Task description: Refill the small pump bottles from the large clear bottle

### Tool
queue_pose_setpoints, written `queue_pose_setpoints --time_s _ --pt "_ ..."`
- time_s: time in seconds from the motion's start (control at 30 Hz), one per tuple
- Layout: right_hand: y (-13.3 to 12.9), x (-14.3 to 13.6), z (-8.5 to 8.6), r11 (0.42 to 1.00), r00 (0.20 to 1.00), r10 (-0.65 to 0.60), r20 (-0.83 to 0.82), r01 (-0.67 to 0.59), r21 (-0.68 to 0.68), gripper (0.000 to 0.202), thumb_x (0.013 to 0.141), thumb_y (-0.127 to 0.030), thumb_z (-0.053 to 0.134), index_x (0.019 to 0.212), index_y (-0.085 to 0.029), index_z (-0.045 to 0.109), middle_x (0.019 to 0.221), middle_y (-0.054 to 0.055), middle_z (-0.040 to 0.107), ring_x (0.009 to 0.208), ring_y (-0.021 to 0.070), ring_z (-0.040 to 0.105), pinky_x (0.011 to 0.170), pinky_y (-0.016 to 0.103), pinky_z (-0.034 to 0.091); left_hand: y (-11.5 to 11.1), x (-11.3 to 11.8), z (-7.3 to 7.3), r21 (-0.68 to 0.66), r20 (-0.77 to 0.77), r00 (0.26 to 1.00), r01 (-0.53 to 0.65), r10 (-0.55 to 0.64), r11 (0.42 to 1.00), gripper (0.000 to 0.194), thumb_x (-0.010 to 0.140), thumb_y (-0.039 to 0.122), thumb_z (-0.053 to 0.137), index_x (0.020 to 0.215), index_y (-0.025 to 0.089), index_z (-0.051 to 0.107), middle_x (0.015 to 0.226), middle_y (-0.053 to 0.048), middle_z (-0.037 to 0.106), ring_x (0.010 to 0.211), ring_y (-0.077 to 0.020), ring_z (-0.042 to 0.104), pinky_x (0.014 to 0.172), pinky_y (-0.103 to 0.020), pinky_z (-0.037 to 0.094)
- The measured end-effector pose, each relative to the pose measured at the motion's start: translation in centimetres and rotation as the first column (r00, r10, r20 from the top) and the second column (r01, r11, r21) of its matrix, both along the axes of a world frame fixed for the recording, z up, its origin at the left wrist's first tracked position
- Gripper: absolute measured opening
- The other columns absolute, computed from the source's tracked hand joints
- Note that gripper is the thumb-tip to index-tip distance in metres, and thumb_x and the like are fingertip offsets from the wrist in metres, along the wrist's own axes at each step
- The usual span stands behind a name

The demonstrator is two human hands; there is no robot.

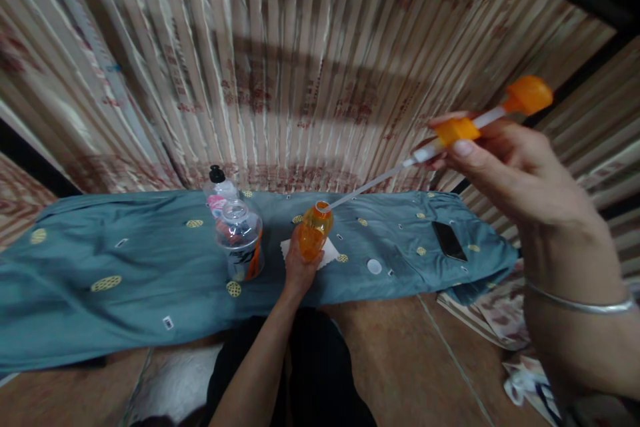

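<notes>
My left hand (299, 271) is wrapped round an orange see-through bottle (316, 232), its open neck tilted up a little to the right. Beneath the bottle lies a white cloth or tissue (330, 252). Up on the right, my right hand (500, 160) grips an orange pump dispenser top (457, 135) by its collar. From the pump a thin pale tube slants down to the left, its tip at the mouth of the bottle; whether the tip is inside I cannot tell.
A clear plastic cup (243, 240) with a domed lid stands on the teal cloth (145, 280), a black-capped clear bottle (217, 187) behind it. Rightward lie a white round disc (374, 267) and a black phone (449, 241). A patterned curtain (310, 67) hangs behind.
</notes>
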State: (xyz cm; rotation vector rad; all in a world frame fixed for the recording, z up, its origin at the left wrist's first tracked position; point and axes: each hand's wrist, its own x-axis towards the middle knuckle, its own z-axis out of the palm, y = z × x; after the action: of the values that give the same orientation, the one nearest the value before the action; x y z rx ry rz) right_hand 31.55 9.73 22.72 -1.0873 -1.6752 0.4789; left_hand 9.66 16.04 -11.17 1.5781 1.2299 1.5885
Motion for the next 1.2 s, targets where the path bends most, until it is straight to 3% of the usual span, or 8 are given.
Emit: queue_pose_setpoints --time_s 0.13,0.33,0.47,0.73,1.07,1.2 --pt "3.1 -1.8 -2.0 0.990 0.989 0.122 0.080 -0.115 -0.086 0.034 0.088 -0.053 0.089 0.099 -0.022 0.078 0.090 0.002 0.076 0.084 0.0197 0.072 0.079 0.032 0.063 0.0 -0.1 0.2 0.006 0.005 1.000 0.011 -0.011 1.000 0.045 0.102 0.041 0.072 0.141 0.020 0.065 0.143 -0.014 0.066 0.120 -0.0295 0.069 0.099 -0.052 0.061" --pt "7.9 -4.4 -9.0 0.939 0.880 0.308 0.362 -0.220 -0.264 0.039 0.097 -0.057 0.075 0.100 -0.019 0.074 0.095 0.005 0.077 0.088 0.0233 0.071 0.089 0.038 0.060 -0.1 -0.2 0.1 -0.010 0.017 0.999 0.045 -0.045 0.999 0.049 0.100 0.041 0.074 0.144 0.022 0.063 0.145 -0.014 0.065 0.124 -0.0311 0.068 0.104 -0.055 0.059" --pt "9.1 -5.2 -11.7 0.926 0.828 0.352 0.436 -0.239 -0.292 0.036 0.099 -0.053 0.072 0.106 -0.018 0.075 0.106 0.008 0.080 0.104 0.0282 0.075 0.101 0.043 0.057 -0.2 -0.2 -0.1 -0.036 0.023 0.997 0.072 -0.072 0.997 0.069 0.091 0.038 0.083 0.154 0.026 0.056 0.145 -0.015 0.066 0.130 -0.0345 0.067 0.112 -0.059 0.053" --pt "9.5 -5.0 -12.2 0.902 0.809 0.411 0.420 -0.293 -0.318 0.031 0.099 -0.048 0.073 0.109 -0.019 0.076 0.107 0.006 0.082 0.104 0.0267 0.076 0.099 0.039 0.059 -0.2 -0.1 0.2 -0.028 0.012 0.997 0.075 -0.074 0.997 0.045 0.102 0.041 0.072 0.141 0.020 0.064 0.143 -0.014 0.065 0.121 -0.0298 0.069 0.099 -0.053 0.061" --pt "9.2 -5.4 -12.2 0.919 0.801 0.379 0.464 -0.267 -0.290 0.035 0.098 -0.054 0.076 0.106 -0.020 0.078 0.097 0.004 0.081 0.097 0.0259 0.075 0.098 0.040 0.058 -0.3 -0.3 0.2 -0.033 0.006 0.996 0.089 -0.089 0.995 0.053 0.100 0.042 0.075 0.146 0.021 0.061 0.144 -0.014 0.065 0.122 -0.0308 0.069 0.102 -0.055 0.060" --pt "9.6 -5.4 -12.0 0.910 0.786 0.403 0.469 -0.292 -0.294 0.031 0.096 -0.052 0.078 0.103 -0.022 0.078 0.095 0.004 0.081 0.096 0.0259 0.075 0.096 0.038 0.058 -0.2 -0.5 0.3 -0.034 -0.001 0.997 0.076 -0.076 0.997 0.047 0.101 0.041 0.072 0.142 0.020 0.064 0.144 -0.014 0.065 0.122 -0.0302 0.069 0.100 -0.054 0.060"
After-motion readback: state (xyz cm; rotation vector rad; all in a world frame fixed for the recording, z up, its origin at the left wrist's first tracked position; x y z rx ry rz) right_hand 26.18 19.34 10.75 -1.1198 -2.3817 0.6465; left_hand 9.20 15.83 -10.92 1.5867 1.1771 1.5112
